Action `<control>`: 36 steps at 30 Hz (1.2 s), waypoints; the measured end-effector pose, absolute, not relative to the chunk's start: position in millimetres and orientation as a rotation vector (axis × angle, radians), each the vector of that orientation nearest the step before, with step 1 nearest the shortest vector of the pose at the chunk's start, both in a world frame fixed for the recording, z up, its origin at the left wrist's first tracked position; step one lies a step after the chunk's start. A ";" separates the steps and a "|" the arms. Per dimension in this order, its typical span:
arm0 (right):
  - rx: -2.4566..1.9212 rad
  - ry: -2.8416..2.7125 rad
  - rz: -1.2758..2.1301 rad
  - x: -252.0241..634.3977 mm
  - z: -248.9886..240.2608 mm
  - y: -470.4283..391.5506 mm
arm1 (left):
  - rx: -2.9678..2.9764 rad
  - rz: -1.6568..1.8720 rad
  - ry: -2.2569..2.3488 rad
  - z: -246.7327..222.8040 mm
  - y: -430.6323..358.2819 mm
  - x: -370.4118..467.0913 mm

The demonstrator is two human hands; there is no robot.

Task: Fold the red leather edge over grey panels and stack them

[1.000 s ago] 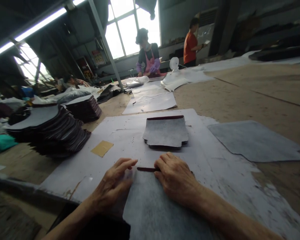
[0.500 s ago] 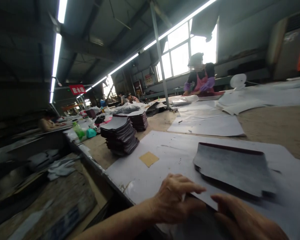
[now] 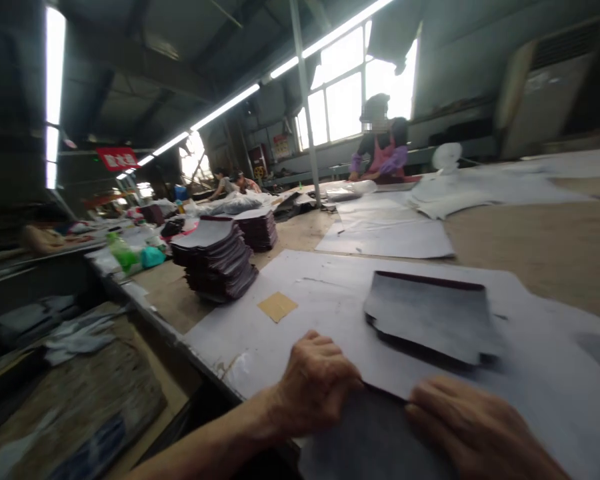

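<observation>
A flat grey panel (image 3: 375, 433) with a dark edge lies at the near side of the table, partly cut off by the frame's bottom. My left hand (image 3: 320, 380) is closed on its far edge, fingers curled and thumb pressed in. At the same edge, further right, my right hand (image 3: 473, 427) pinches the panel between thumb and fingers. Beyond the hands rests a similar grey panel or thin pile of them (image 3: 427, 320), with a dark red folded strip along its far edge. A small tan square (image 3: 278, 307) lies left of it.
White paper (image 3: 325, 280) covers the near tabletop. Two stacks of dark panels (image 3: 215, 260) (image 3: 257, 230) stand at the left, near a green bottle (image 3: 121, 253) and a teal bundle (image 3: 153, 257). A co-worker in a pink apron (image 3: 383, 157) works across the table. A pole (image 3: 307, 113) rises behind.
My left hand has gone from loosely spread fingers to a closed grip on the panel's edge. My right fingers have closed on it too. The view has turned slightly right.
</observation>
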State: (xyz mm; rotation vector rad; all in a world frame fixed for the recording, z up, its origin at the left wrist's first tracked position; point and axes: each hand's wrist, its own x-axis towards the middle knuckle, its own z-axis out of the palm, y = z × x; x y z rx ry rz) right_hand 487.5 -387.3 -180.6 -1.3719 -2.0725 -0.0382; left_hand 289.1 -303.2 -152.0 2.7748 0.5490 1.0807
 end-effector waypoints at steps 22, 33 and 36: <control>-1.818 -1.458 0.610 499.4 -151.6 -390.2 | 2.002 0.549 0.936 -156.5 -264.4 277.1; -1.885 -1.500 0.289 499.7 -147.3 -393.3 | 2.188 0.628 0.958 -166.5 -250.3 272.6; -1.864 -1.476 0.276 499.6 -131.5 -404.1 | 2.152 0.666 0.914 -149.9 -247.5 276.8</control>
